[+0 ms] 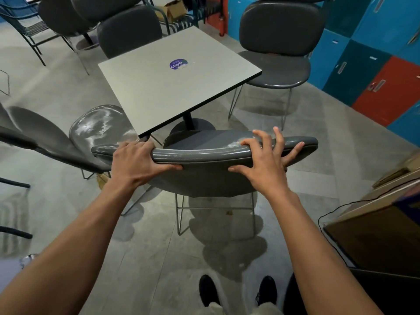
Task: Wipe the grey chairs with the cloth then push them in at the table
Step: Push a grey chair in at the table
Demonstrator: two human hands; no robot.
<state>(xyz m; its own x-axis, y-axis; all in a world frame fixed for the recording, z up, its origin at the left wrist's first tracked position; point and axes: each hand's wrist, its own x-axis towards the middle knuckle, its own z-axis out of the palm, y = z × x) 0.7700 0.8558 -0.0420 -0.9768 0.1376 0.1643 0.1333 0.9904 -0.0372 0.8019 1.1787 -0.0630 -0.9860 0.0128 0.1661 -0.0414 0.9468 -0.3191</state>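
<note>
Both hands (138,160) (266,162) grip chair backrest (204,155) — table edge (200,105) near.

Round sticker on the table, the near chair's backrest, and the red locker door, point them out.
round sticker (178,64): head view, its purple middle.
near chair's backrest (204,153): head view, top edge between the hands.
red locker door (388,92): head view, centre panel.

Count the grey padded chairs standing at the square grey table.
4: near grey padded chair gripped by left hand and right hand; left one; far one; right one. More chairs stand behind; some may be hidden.
</note>
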